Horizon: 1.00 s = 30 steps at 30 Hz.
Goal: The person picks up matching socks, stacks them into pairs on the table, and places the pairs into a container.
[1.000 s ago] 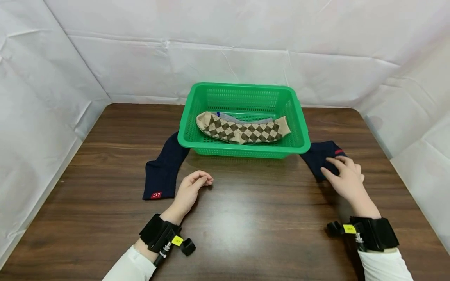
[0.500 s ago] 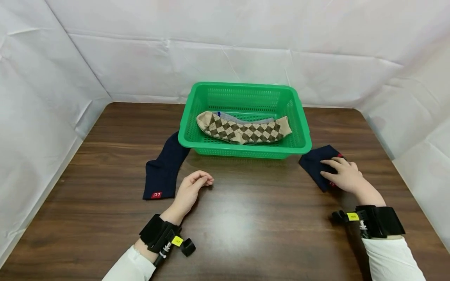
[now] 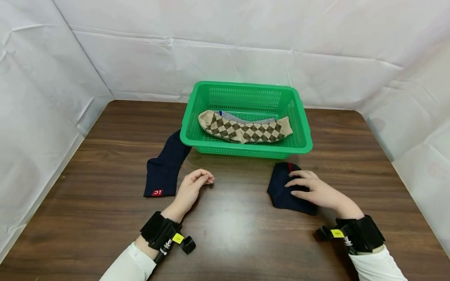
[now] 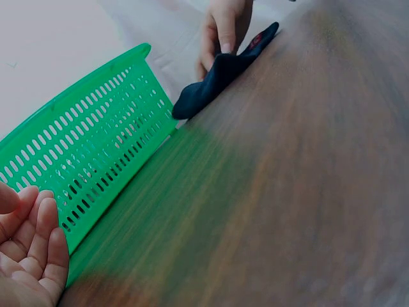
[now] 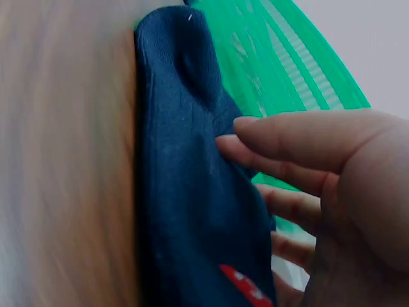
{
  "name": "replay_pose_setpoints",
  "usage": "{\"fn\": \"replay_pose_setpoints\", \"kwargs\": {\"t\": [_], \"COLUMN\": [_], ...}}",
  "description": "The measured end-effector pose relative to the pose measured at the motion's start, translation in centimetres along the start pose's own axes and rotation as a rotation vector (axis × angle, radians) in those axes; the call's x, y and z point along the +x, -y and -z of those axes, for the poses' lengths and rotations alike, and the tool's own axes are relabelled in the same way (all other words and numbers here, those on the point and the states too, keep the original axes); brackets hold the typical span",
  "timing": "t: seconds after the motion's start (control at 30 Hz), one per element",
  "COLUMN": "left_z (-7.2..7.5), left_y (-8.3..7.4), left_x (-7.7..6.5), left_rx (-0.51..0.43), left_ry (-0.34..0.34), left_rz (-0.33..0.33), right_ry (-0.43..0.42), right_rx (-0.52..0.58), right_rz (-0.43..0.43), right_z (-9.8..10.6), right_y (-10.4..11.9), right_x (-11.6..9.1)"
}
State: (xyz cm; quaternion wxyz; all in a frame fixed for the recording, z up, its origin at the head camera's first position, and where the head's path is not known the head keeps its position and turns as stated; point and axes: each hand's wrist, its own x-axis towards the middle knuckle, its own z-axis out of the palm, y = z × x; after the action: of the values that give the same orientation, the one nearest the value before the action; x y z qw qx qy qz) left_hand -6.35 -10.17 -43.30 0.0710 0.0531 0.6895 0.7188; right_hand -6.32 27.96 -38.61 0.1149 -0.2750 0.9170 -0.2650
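Observation:
A navy sock [image 3: 279,195] with a red stripe lies on the table just in front of the basket's right end. My right hand [image 3: 316,189] rests over it, fingers spread and their tips on the cloth; the hand covers part of the sock. In the right wrist view, the thumb and index finger [image 5: 233,146] lie against the sock [image 5: 185,166], whose red label shows. A matching navy sock [image 3: 163,168] with a red label lies left of the basket, its far end hidden by it. My left hand [image 3: 191,189] rests on the table beside that sock, loosely curled, holding nothing.
A green perforated basket [image 3: 246,150] stands at the back middle. Inside it lie a beige and brown argyle sock [image 3: 246,130] and, behind that, a grey sock [image 3: 232,117]. White sheeting [image 3: 228,62] walls the dark wooden table [image 3: 228,234] at the back and sides.
My right hand has moved left, and the navy sock under it has slid and turned, from right of the basket to in front of its right end. My left hand has stayed put.

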Motion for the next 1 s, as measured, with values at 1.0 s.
{"fn": "replay_pose_setpoints", "kwargs": {"t": [1.0], "left_z": [0.0], "left_y": [0.0], "left_x": [0.0], "left_rx": [-0.001], "left_ry": [-0.001], "left_rz": [-0.001], "right_ry": [0.038], "right_rx": [0.104], "right_rz": [0.253], "right_z": [-7.2], "right_y": [6.0], "right_x": [6.2]}}
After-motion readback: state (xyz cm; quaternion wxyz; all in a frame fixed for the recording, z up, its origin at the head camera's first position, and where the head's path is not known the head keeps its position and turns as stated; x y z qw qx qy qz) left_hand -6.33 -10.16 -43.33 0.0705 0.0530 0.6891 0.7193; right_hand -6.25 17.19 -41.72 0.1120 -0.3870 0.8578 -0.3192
